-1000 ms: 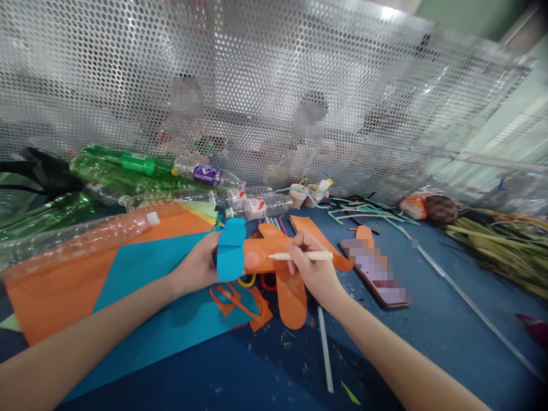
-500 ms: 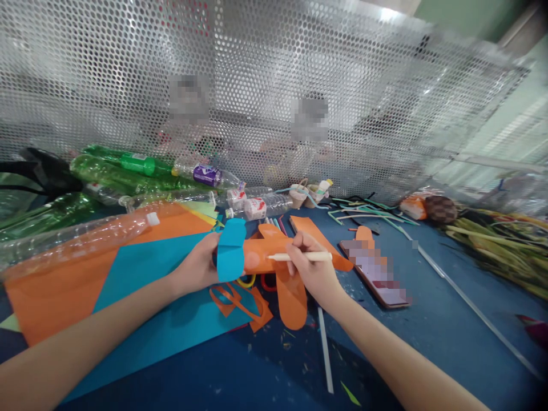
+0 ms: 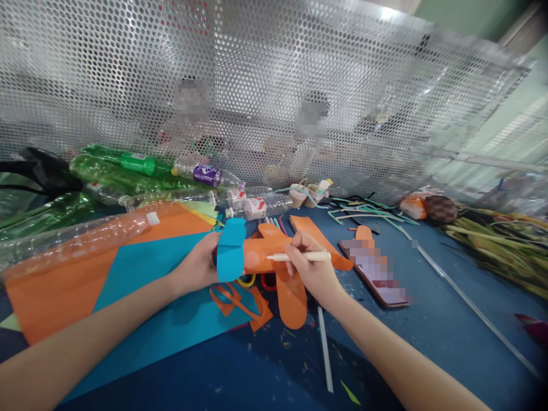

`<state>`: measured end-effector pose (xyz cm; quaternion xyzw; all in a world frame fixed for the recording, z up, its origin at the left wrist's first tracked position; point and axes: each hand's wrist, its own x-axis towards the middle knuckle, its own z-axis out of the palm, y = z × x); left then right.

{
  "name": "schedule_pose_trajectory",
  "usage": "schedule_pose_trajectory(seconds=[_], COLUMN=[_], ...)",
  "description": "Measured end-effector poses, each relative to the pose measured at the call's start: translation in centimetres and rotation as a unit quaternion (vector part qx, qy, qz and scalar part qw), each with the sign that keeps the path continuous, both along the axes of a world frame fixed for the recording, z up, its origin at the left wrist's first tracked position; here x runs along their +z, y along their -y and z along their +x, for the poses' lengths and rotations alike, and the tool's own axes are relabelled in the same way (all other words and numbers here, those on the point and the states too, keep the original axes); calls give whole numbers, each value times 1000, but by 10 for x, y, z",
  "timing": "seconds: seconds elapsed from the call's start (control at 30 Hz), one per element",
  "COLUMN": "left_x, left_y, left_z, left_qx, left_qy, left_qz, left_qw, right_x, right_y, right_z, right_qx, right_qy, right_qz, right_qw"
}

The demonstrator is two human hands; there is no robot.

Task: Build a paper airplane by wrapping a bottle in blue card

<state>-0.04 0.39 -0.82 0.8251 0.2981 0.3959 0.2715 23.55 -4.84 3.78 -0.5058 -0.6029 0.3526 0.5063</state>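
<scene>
My left hand (image 3: 199,264) grips the left end of an orange paper model (image 3: 257,256) with rounded, wing-like flaps; the fingers are partly hidden behind its blue paper collar (image 3: 232,251). In my right hand (image 3: 311,268) is a slim white marker (image 3: 314,257), pinched between thumb and fingers. The marker's tip points left and lies at the orange body, close to a paler round patch. One flap (image 3: 291,302) hangs down beneath the right hand. Curled orange paper scraps (image 3: 261,311) lie below the model, and scissor handles (image 3: 269,281) show partly under it.
Blue and orange sheets (image 3: 171,337) lie at the left. Plastic bottles (image 3: 141,164) line the back by a perforated metal screen (image 3: 257,68), with people behind it. A phone (image 3: 377,274), drinking straws (image 3: 377,211) and dry leaves (image 3: 492,245) are on the right of the blue table (image 3: 436,342).
Both hands, the marker and the paper model stay almost in place. Behind the screen, the people have shifted slightly.
</scene>
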Motion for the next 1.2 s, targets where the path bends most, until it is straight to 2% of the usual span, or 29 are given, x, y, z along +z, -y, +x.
schedule_pose_trajectory(seconds=[0.37, 0.77, 1.2], left_x=[-3, 0, 2], left_y=[-2, 0, 0], left_z=[-1, 0, -1], left_qx=[13, 13, 16], left_qy=[-11, -12, -14], left_qz=[2, 6, 22], left_qw=[1000, 1000, 1000], right_x=[-3, 0, -1], right_y=[-2, 0, -1], right_z=[2, 1, 1], right_qx=[6, 14, -20], right_qy=[-11, -14, -5], right_qz=[2, -13, 0], right_qw=[1000, 1000, 1000])
